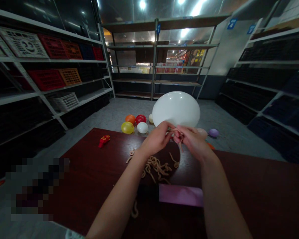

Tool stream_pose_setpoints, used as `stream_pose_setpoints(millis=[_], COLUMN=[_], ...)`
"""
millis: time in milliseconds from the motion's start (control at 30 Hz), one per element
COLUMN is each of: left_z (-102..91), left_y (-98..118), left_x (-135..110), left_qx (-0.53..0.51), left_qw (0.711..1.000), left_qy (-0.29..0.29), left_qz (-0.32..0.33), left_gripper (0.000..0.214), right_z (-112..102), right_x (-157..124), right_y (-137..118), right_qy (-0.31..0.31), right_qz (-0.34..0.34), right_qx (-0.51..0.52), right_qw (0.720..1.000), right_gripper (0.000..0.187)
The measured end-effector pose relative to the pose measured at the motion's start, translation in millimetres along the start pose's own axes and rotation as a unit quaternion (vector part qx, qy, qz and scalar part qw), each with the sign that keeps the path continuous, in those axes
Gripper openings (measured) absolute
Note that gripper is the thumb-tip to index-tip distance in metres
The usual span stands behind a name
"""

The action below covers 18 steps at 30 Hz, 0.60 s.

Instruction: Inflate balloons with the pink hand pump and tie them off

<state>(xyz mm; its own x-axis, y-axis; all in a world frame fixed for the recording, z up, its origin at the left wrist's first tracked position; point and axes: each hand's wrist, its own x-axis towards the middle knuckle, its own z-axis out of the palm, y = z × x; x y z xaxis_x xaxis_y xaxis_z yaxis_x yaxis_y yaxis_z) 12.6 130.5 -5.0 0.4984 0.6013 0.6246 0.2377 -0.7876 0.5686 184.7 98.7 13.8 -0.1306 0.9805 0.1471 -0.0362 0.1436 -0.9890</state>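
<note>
A large inflated white balloon (176,109) floats just above my hands over the dark red table (89,179). My left hand (156,138) pinches the balloon's neck from the left. The fingers of my right hand (191,140) are wrapped around the stretched neck from the right. Both hands meet at the neck, close together. Under my wrists lies a pile of uninflated tan balloons (157,167). A pink and black hand pump (175,195) lies on the table between my forearms.
A small red object (104,140) lies at the table's far left. Several inflated balloons rest on the floor beyond the table: orange (130,118), red (140,119), yellow (127,127), white (142,127), purple (213,132). Shelving racks with crates line both sides and the back.
</note>
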Motion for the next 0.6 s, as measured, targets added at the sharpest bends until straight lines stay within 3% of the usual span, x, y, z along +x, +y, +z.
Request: stream_pose_setpoints(millis=[133,300,467,600], left_z=[3.6,8.1,12.1,15.9], left_y=[-2.0,-4.6,-9.6,-10.8], left_x=[0.3,2.7,8.0,10.6], left_qx=[0.031,-0.09,-0.303,-0.423], left_qw=[0.998,0.982,0.921,0.866], left_qy=[0.014,0.13,0.196,0.199], left_qz=[-0.043,-0.106,-0.144,-0.178], left_gripper=[0.012,0.016,0.028,0.034], right_z=[-2.7,1.9,2.9,0.3], right_x=[0.5,0.9,4.7,8.2], right_y=[5.3,5.8,7.9,12.2], right_qy=[-0.006,-0.034,-0.039,-0.026], right_qz=[-0.006,-0.005,-0.032,-0.067], right_qx=[0.017,0.021,-0.036,-0.129], right_qw=[1.0,0.999,0.998,0.989], right_gripper=[0.044,0.025,0.033,0.015])
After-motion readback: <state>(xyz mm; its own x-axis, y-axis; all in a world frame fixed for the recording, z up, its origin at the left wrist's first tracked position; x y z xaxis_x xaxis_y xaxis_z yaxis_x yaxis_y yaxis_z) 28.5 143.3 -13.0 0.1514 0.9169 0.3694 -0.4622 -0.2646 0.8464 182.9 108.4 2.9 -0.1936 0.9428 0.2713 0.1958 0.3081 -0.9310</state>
